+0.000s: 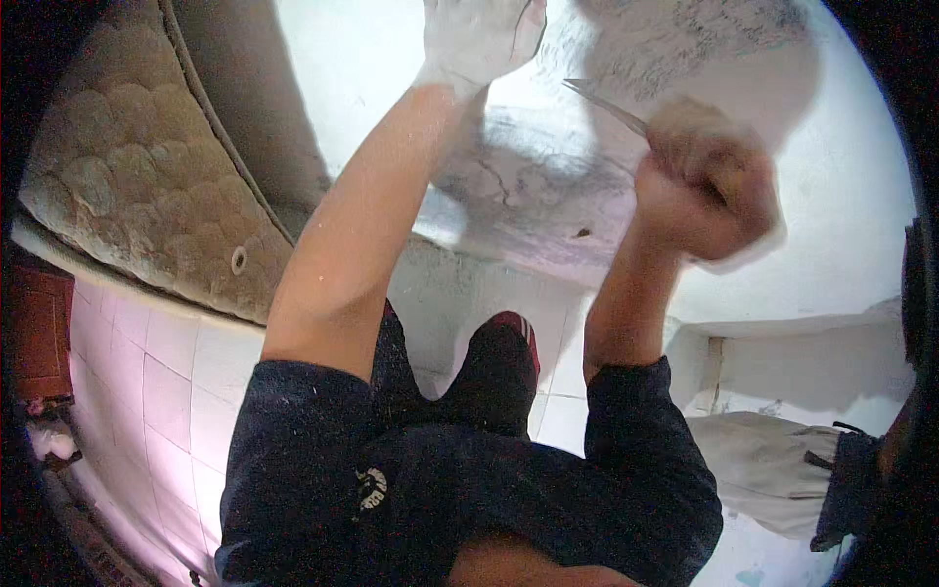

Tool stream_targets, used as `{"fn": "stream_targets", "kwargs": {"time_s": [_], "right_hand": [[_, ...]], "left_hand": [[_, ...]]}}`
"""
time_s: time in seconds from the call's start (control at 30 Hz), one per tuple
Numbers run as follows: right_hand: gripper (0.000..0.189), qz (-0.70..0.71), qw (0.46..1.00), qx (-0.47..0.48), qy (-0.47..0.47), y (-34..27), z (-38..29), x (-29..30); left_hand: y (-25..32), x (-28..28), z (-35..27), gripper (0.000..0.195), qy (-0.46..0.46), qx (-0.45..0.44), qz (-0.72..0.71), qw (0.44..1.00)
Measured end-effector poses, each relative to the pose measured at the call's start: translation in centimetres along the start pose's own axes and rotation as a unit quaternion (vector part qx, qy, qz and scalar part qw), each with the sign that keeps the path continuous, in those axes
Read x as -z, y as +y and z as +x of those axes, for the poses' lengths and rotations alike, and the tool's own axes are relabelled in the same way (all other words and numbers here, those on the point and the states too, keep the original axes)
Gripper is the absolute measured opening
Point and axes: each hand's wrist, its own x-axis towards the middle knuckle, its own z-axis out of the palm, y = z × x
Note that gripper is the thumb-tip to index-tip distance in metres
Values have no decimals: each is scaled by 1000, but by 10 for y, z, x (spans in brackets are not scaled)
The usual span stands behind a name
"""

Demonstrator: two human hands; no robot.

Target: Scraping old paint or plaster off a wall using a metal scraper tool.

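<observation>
My left hand [480, 37], whitish from the wrist up as if gloved or coated, reaches to the top edge of the view, close to the white wall [352, 81]. Its fingers are cut off there, so its grasp does not show. Blurred by motion, my right hand [708, 183] is closed around a thin, pointed metal blade [605, 104], probably a putty knife or scraper seen edge-on. The blade points left, in front of the wall. Grey, rough patches [697, 44] mark the surface behind it, and a cracked, stained area [513, 176] lies lower between my forearms.
A quilted mattress [147, 169] stands tilted at the left, above pale floor tiles [169, 367]. Reddish-brown furniture [40, 330] is at the far left. Another person in beige trousers [763, 462] is close on my right, near a recess [807, 367] in the wall.
</observation>
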Motion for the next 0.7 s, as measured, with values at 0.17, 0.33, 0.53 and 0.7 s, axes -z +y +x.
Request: {"fn": "stream_targets", "kwargs": {"time_s": [0.17,0.33,0.53,0.7], "right_hand": [[36,-359,930,-36,72,1,-4,-11],[36,-294,938,-176,41,20,-17,-8],[40,-208,971,39,112,22,-24,-6],[32,-274,962,11,19,7,-20,-15]], "left_hand": [[0,-1,-3,55,-13,2,3,1000],[-3,-3,-2,57,-23,9,6,1000],[-6,-2,0,58,-6,0,1,1000],[-4,0,-1,58,-9,12,-8,1000]]}}
